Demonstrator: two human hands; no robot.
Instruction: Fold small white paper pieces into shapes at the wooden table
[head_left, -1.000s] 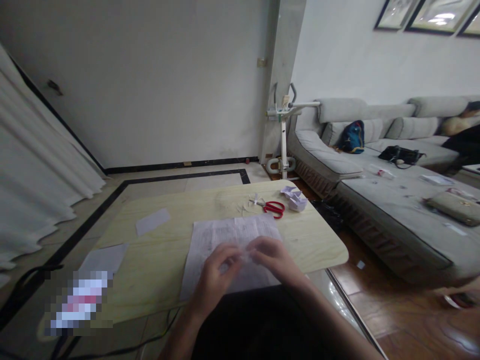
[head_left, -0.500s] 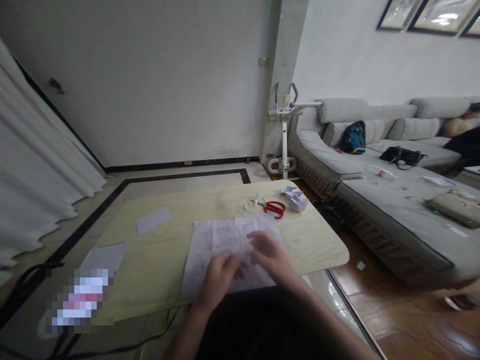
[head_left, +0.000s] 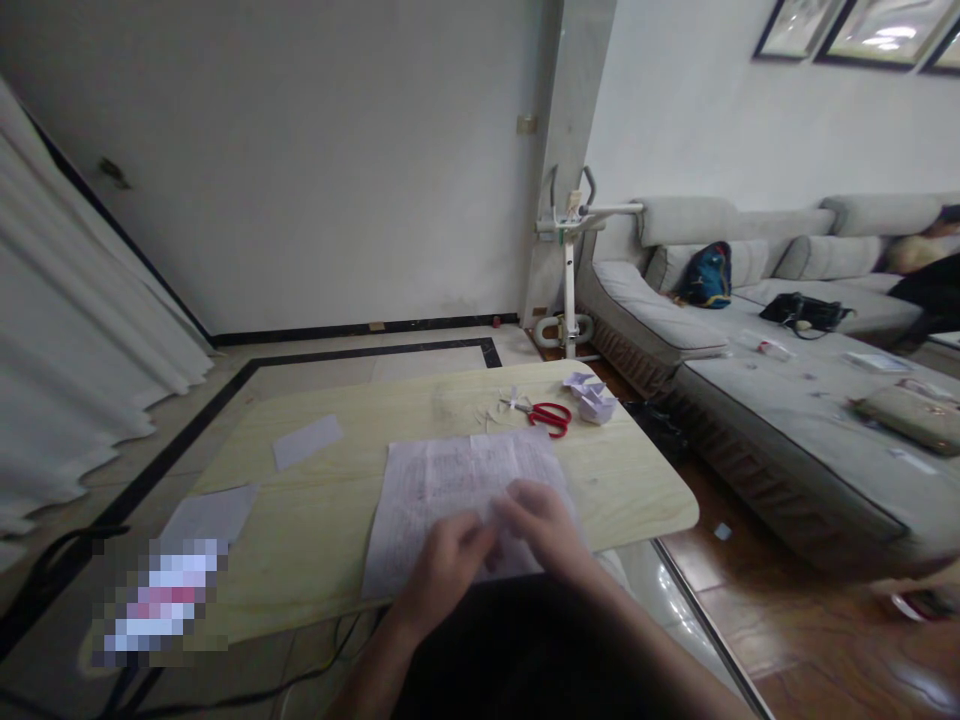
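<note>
The left hand [head_left: 448,552] and the right hand [head_left: 546,522] are held close together, fingers curled inward, over a printed sheet [head_left: 424,485]; whether anything is pinched between them cannot be told through the blur. The printed sheet is spread at the near edge of the pale table [head_left: 634,485]. Beyond it, red-handled scissors [head_left: 553,416] are laid between pale scraps [head_left: 487,416] and folded paper [head_left: 598,406].

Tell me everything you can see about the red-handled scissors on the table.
The scissors have two bright red handle loops and narrow greyish blades that look like metal. They lie flat on the pale wood-patterned table, blades pointing left and loops right, just beyond the printed sheet and left of the crumpled-looking paper. A white scrap sits at the blades, perhaps touching them. Whether the blades are open is too small to tell.
</note>
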